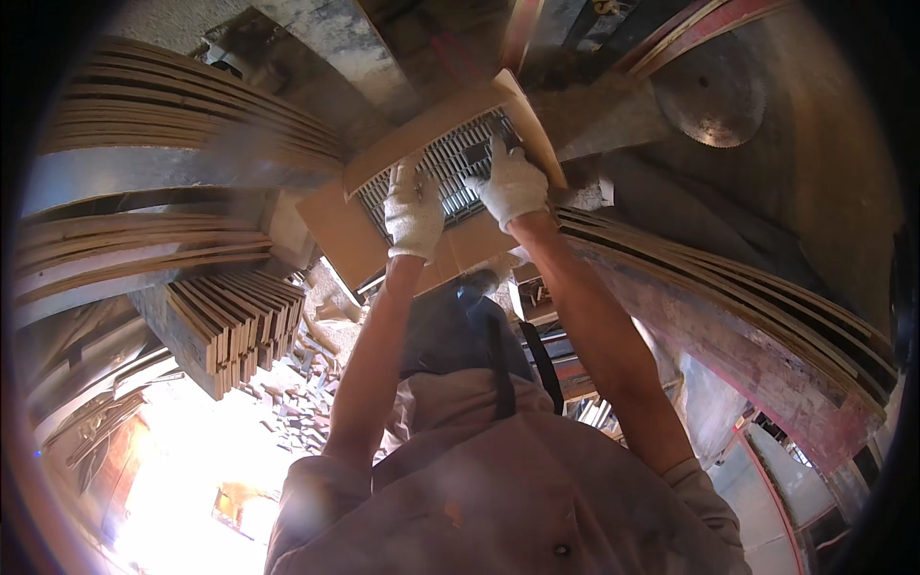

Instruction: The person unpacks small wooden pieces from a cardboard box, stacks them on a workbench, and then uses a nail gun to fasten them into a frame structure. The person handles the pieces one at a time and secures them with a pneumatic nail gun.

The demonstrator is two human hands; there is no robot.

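Note:
A cardboard box stands before me with its flaps folded out. Rows of narrow grey strips, closely packed, fill it; their exact kind is too small to make out. My left hand, in a white knit glove, rests its outstretched fingers on the strips at the box's left. At the right side my right hand, gloved alike, lies over the strips with thumb and forefinger apart. A darker patch shows among the rows beside that forefinger. The undersides of both hands are hidden.
Stacked boards rise at the left, above a bundle of short slats. More long boards run along the right. A round saw blade lies at the far right. Wood offcuts litter the lower left.

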